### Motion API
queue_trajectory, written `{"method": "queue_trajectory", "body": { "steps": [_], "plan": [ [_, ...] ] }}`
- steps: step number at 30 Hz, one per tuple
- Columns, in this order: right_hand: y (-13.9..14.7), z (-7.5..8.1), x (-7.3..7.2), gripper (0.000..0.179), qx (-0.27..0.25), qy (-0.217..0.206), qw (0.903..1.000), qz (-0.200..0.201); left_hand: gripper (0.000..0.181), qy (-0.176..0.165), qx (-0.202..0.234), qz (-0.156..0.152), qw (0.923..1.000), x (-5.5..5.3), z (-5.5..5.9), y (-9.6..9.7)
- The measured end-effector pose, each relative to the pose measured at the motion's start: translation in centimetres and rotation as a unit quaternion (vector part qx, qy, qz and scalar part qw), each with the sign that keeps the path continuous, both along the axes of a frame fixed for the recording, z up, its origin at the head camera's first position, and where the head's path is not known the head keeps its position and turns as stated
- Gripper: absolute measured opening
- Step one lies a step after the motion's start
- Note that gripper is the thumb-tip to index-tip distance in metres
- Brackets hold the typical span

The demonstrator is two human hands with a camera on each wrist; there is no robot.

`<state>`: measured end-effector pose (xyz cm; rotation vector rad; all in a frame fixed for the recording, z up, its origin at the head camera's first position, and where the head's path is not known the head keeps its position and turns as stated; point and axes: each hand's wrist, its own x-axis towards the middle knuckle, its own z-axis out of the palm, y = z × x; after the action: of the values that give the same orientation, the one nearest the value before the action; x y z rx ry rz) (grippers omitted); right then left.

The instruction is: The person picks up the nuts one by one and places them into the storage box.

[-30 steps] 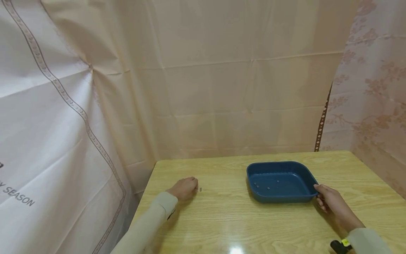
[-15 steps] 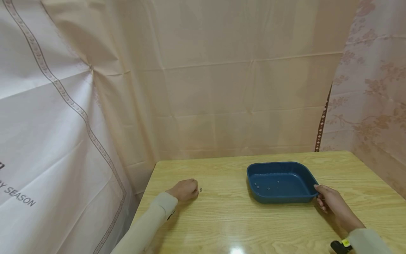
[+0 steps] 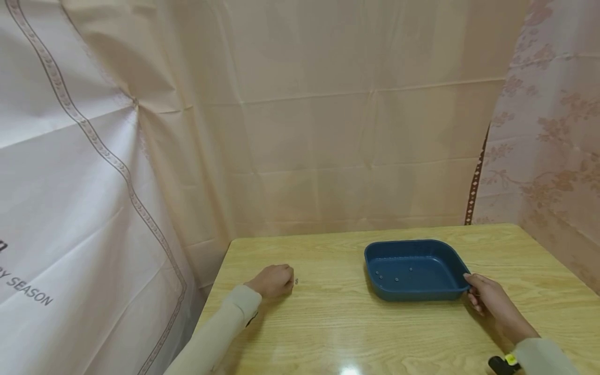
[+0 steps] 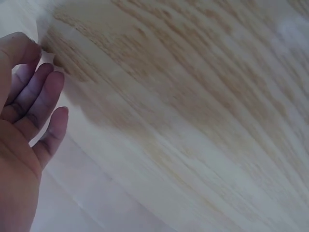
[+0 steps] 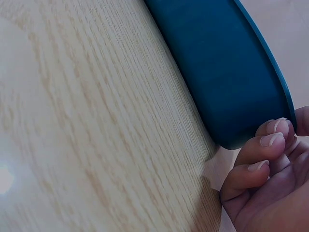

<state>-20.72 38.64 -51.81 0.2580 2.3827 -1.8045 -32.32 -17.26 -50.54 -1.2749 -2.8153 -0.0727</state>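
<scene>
In the head view my left hand (image 3: pixel 272 281) is lowered to the wooden table, fingertips beside small metal ring-shaped pieces (image 3: pixel 297 281) that look like nuts. The left wrist view shows its fingers (image 4: pixel 46 89) bent, with thumb and index close together at the view's edge; whether they pinch anything is unclear. At the right, my right hand (image 3: pixel 487 299) grips the near right corner of a dark blue tray (image 3: pixel 417 295). Its thumb lies over the rim and its fingers (image 5: pixel 260 150) curl beneath. Inside the tray lie several similar small nuts (image 3: pixel 397 279), spread towards the left.
The light wooden table (image 3: pixel 328 323) ends at a beige curtain (image 3: pixel 347 156) behind. White patterned cloth (image 3: pixel 94 234) hangs at the left and floral cloth (image 3: pixel 558 156) at the right. A black object with a yellow label (image 3: pixel 503 363) is by the right sleeve.
The left hand shifts only very slightly at the small nuts. The right hand and the tray stay in place.
</scene>
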Motion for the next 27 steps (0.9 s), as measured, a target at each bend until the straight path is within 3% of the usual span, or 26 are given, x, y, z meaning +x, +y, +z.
{"method": "queue_trajectory", "body": {
  "steps": [10,27],
  "plan": [
    [0.21,-0.21,-0.15,0.047,0.002,-0.002,1.0,0.001,0.009,0.023,0.011,0.008,0.9996,-0.15,0.3,0.21],
    [0.18,-0.22,-0.14,0.046,-0.004,-0.005,1.0,-0.004,0.006,0.027,0.016,0.002,0.9995,-0.11,0.8,0.91]
  ]
}}
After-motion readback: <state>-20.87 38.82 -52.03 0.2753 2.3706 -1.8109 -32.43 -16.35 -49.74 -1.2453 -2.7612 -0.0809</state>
